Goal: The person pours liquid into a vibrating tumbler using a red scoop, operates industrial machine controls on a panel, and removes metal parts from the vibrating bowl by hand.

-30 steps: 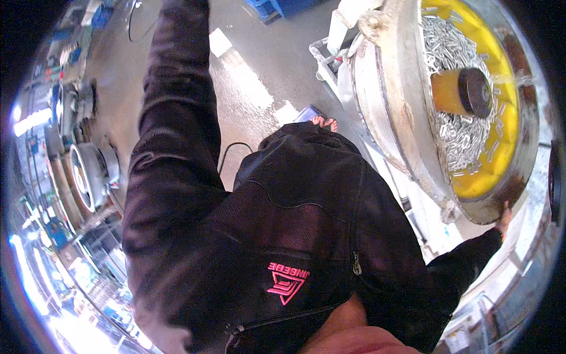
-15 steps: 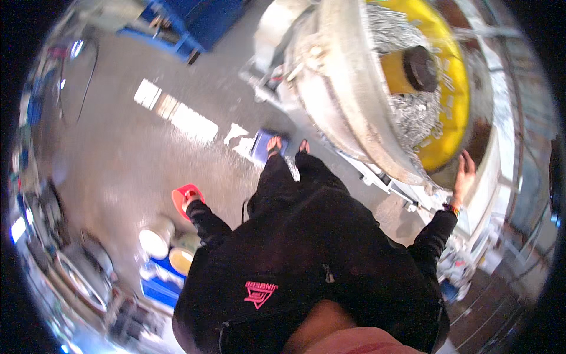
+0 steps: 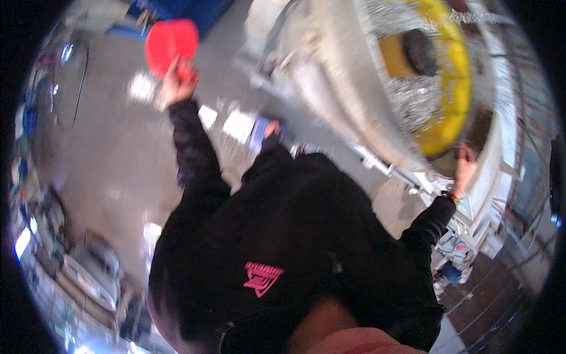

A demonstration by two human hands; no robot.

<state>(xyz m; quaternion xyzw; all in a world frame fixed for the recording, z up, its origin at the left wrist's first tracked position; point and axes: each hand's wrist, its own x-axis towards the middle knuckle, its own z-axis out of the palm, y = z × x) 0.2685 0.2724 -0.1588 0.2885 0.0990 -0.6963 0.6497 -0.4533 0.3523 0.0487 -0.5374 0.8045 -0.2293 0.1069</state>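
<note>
My left hand (image 3: 178, 82) is closed round the handle of a red scoop (image 3: 171, 46), held out at the far left above the floor. The scoop has a broad, rounded blade and is slightly blurred. On the right, my right hand (image 3: 464, 168) rests against the near rim of a large round tub machine (image 3: 330, 76), its fingers loosely bent and nothing visible in them. Inside the tub, shiny silver metal pieces (image 3: 415, 100) lie around a yellow post (image 3: 396, 54) with a dark cap. A yellow ring (image 3: 454, 88) curves along the tub's right side.
A purple-blue step (image 3: 257, 133) lies on the floor by my feet. Blue equipment (image 3: 206, 17) stands at the far left of the tub. Cluttered gear (image 3: 88, 265) lines the lower left, and crumpled items (image 3: 454, 256) lie below my right forearm.
My left arm has swung from low at my side forward and up, carrying the red scoop. The right hand stays at the tub's rim, its fingers now more bent.
</note>
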